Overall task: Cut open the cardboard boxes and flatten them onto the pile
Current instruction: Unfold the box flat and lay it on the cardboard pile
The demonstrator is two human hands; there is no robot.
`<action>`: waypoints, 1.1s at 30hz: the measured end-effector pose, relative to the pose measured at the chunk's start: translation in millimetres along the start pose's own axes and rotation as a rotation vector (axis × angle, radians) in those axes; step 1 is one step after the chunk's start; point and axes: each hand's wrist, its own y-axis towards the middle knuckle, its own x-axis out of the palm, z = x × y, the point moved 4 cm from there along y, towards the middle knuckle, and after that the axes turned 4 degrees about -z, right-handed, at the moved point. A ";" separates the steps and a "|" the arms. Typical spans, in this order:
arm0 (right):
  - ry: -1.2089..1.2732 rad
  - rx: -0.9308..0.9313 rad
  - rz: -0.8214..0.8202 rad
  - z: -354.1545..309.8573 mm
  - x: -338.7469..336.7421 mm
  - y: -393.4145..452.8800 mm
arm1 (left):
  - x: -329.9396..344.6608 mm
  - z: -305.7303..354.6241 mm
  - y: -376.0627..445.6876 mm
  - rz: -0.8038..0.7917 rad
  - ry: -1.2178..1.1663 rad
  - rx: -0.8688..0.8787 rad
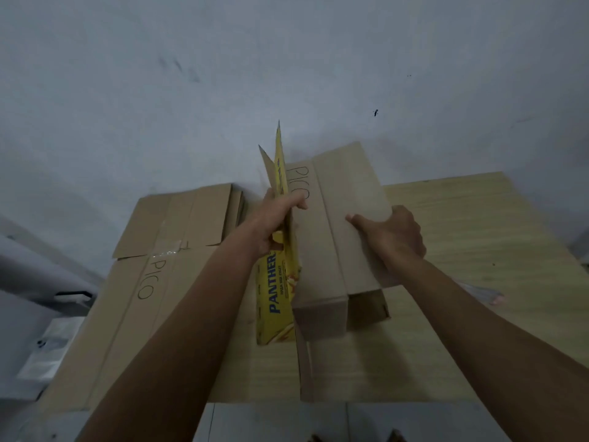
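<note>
Both hands hold a brown cardboard box w/ yellow "PANTHER" print (pixel 322 250), half collapsed, above the light wooden desk (pixel 462 237). Left hand (pixel 277 221) grips the upright yellow panel edge; right hand (pixel 392 234) clamps the brown flap. Pile of flattened brown cardboard marked "PICO" (pixel 153 266) lies on desk's left side, just beside the box.
</note>
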 end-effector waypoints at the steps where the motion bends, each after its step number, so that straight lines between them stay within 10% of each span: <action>1: 0.000 0.024 -0.006 5.6 -1.8 -0.2 | -2.2 -5.9 0.2 -0.034 -0.081 -0.010; 7: 0.035 0.155 -0.088 40.5 -8.2 -2.4 | -45.4 -44.2 -13.5 0.036 -0.298 -0.104; 15: -0.051 0.060 -0.100 21.5 -4.4 -18.5 | -66.9 -88.2 -7.1 0.490 0.487 0.013; 27: 0.022 0.123 -0.267 55.2 8.3 -63.7 | -11.3 -57.7 36.4 0.257 1.038 0.207; 33: 0.264 0.100 -0.199 36.7 19.7 -50.1 | 12.9 -60.5 19.3 -0.217 1.218 0.425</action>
